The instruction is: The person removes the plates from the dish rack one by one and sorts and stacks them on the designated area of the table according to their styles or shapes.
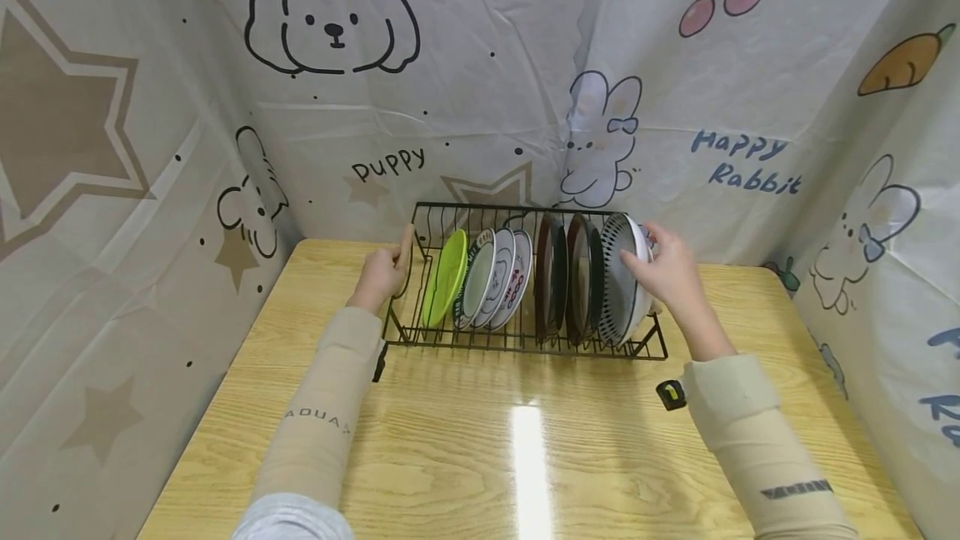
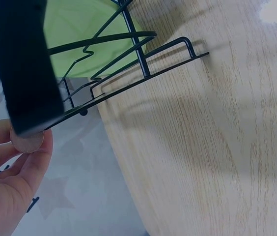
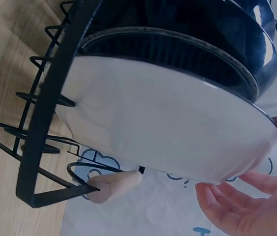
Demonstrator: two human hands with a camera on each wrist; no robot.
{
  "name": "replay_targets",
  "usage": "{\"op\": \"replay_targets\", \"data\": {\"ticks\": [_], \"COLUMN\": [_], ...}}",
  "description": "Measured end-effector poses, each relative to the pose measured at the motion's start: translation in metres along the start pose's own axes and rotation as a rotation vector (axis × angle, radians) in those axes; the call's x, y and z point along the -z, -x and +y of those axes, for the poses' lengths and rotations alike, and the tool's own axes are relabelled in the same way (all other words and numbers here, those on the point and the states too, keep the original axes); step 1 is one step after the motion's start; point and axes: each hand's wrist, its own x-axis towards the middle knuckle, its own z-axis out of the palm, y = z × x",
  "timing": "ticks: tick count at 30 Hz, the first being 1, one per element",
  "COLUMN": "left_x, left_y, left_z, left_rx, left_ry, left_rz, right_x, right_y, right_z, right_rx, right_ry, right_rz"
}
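A black wire dish rack stands on the table against the back curtain. My left hand grips the wooden handle at the rack's left end; the left wrist view shows fingers curled round the handle's round end. At the right end, my right hand holds the rim of a white bowl with dark stripes inside. This bowl stands on edge in the rack, thumb inside and fingers behind it. Left of it stand two dark brown dishes, several white patterned plates and a lime-green plate.
The wood-grain table stretches in front of the rack. A printed curtain encloses the back and both sides. The rack's right wooden handle lies beside the bowl. Black wrist-camera mounts show near both cuffs.
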Motion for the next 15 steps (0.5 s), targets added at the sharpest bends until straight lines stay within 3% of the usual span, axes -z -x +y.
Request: {"op": "replay_targets", "data": {"ticks": [15], "left_x": [0.0], "left_y": [0.002], "left_z": [0.0], "left_rx": [-0.021], "left_ry": [0.001], "left_rz": [0.007], "right_x": [-0.016], "right_y": [0.001], "right_z": [-0.007], "right_rx": [-0.151], "right_ry": [0.131], "right_rz": [0.008]}}
